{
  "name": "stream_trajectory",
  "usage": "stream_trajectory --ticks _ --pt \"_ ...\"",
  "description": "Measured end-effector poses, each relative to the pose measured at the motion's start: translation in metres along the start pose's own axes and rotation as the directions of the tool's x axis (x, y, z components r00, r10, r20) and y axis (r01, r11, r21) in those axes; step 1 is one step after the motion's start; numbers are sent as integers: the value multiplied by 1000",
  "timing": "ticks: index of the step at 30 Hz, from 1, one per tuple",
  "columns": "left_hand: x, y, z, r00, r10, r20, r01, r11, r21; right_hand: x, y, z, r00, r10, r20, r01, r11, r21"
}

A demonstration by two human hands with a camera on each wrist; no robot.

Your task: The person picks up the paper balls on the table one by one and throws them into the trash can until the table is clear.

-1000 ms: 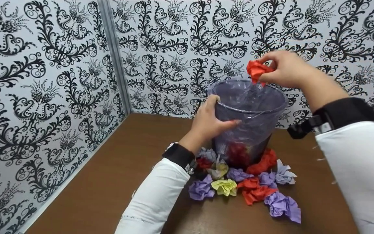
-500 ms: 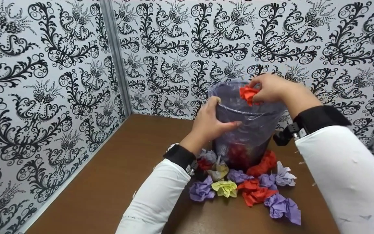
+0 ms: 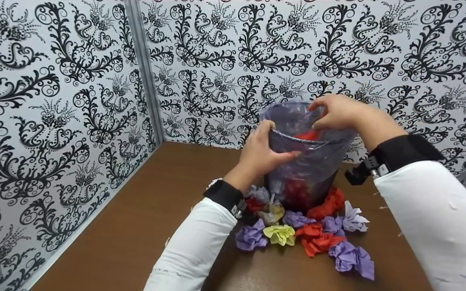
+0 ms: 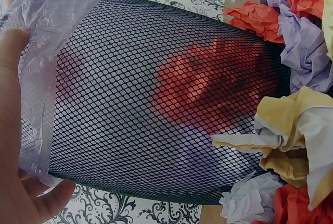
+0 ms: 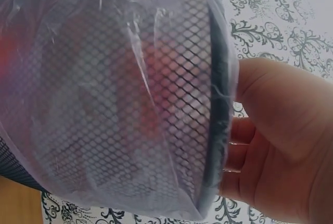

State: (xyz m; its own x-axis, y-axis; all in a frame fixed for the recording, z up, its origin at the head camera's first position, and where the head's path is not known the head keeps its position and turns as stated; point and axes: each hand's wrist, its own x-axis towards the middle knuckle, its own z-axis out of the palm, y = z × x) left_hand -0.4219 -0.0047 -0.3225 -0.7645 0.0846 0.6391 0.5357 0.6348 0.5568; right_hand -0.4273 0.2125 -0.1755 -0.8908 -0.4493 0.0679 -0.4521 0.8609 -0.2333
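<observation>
A black mesh bin (image 3: 310, 169) lined with a clear plastic bag stands on the brown table (image 3: 136, 226). My left hand (image 3: 263, 151) grips its near rim, thumb over the edge and fingers on the outer wall; the left wrist view shows this hand (image 4: 15, 130) against the mesh bin (image 4: 156, 104). My right hand (image 3: 334, 111) hovers over the opening with relaxed fingers and holds nothing. A red crumpled paper ball (image 3: 309, 136) shows through the bag just under the rim. More red paper (image 4: 208, 83) lies at the bottom. In the right wrist view the right hand (image 5: 281, 140) sits beside the bin's rim (image 5: 218, 104).
Several crumpled paper balls ring the bin's base: purple (image 3: 251, 236), yellow (image 3: 280, 233), red (image 3: 316, 238), and another purple one (image 3: 352, 258). Patterned black-and-white walls (image 3: 55, 101) close in the table at left and back. Bare tabletop lies to the left.
My right hand came down from above the bin to its opening and let go of the red paper ball, which now sits inside below the rim. The left hand stayed put.
</observation>
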Motion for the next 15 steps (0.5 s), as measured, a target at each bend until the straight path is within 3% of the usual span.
stream_trajectory --ticks 10,15 --pt "-1 -1 1 1000 1 -6 -1 999 -41 -38 0 -9 992 -83 -96 82 997 -13" --pt "-1 -1 1 1000 -9 -3 9 999 -38 -72 5 -11 958 -180 -222 171 983 -63"
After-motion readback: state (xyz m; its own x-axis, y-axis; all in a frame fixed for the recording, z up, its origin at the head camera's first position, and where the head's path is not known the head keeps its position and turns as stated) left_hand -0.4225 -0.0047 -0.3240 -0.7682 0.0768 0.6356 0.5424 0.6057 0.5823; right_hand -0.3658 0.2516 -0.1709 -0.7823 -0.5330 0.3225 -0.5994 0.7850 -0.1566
